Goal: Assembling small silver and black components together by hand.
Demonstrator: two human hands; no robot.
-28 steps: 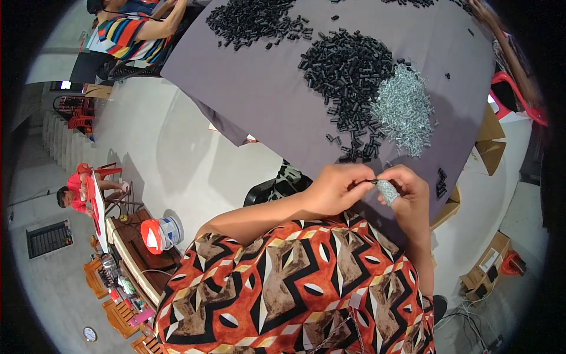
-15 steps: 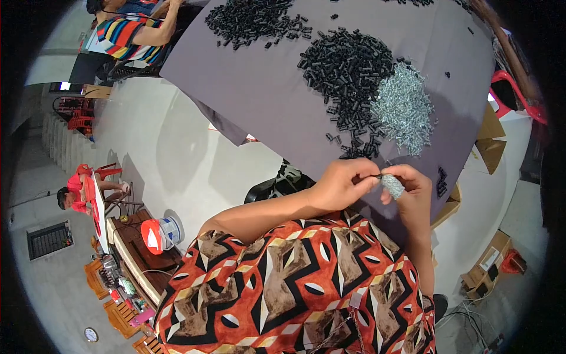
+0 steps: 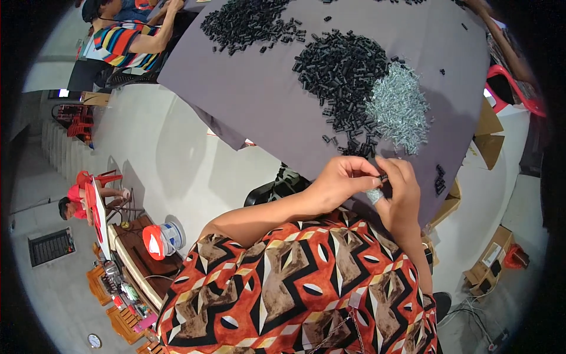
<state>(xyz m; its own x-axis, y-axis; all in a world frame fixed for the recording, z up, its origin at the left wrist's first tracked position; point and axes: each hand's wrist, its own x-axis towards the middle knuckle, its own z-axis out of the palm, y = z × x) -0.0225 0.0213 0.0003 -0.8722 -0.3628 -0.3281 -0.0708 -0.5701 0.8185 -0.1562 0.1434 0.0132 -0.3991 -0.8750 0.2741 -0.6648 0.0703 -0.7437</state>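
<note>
Here we are at the near edge of the table, both hands meeting fingertip to fingertip: the left hand [image 3: 346,182] has finger and thumb nearly closed, apparently pinching a small black piece [image 3: 382,177], while the right hand [image 3: 402,192] curls half-shut beside it, its grip hard to call. The piece sits right between them, touching distance for both; its long axis is too hidden to tell. At the right thumb there's a silvery-grey patch [image 3: 374,195], a wrapping or a clump, I can't say which. Look just beyond: the black heap [image 3: 342,74] lies ahead of the left hand, its straggling near end close to those fingers, and the silvery heap [image 3: 400,109] lies ahead of the right, the two heaps touching on the grey cloth [image 3: 247,97]. Lettering? None readable on the pieces; the white bucket [image 3: 171,235] has blurred printing, and the cardboard box [image 3: 492,259] a pale label, illegible.
</note>
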